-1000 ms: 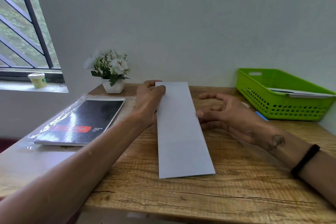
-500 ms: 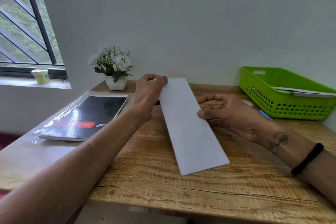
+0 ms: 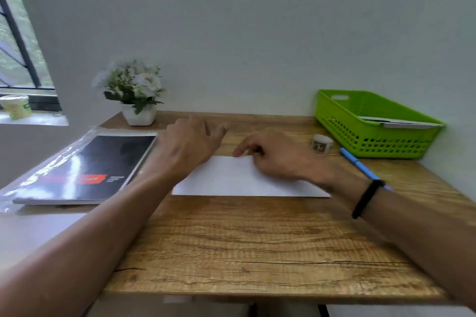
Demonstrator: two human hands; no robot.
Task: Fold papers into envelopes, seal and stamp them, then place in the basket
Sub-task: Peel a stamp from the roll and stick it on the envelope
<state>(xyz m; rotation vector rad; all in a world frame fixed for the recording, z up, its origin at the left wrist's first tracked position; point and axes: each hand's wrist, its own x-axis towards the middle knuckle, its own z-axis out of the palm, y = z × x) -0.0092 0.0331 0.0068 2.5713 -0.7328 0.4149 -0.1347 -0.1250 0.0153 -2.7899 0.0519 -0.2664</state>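
1. The folded paper [image 3: 247, 179] lies flat and crosswise on the bench [image 3: 257, 252]; both hands cover its far edge, so the fold line there is hidden.
2. The right hand [image 3: 278, 158] rests on the paper's far right part, knuckles up, one finger pointing left along the edge. Its fingertips are blurred, and whether it pinches the sheet cannot be told.
3. The left hand [image 3: 189, 145] hangs over the paper's far left corner, fingers loosely spread and smeared by motion; contact with the sheet is unclear.
4. Beyond the right hand stands a small roll of stamps [image 3: 322, 143], print too small to read. A blue pen [image 3: 359, 166] lies to its right, its near end behind the wrist with a black band [image 3: 367, 198].
5. The green basket [image 3: 360, 147] sits farther right, against the wall, with white sheets inside, partly hidden by its rim.
6. Left of the left hand lies a black notebook in a plastic sleeve [image 3: 87, 167]; a potted white flower [image 3: 136, 95] stands beyond it.
7. The bench is grained wood against a plain pale wall; a barred window [image 3: 18, 41] is cut off at left, with a tub [image 3: 16, 106] on its sill.
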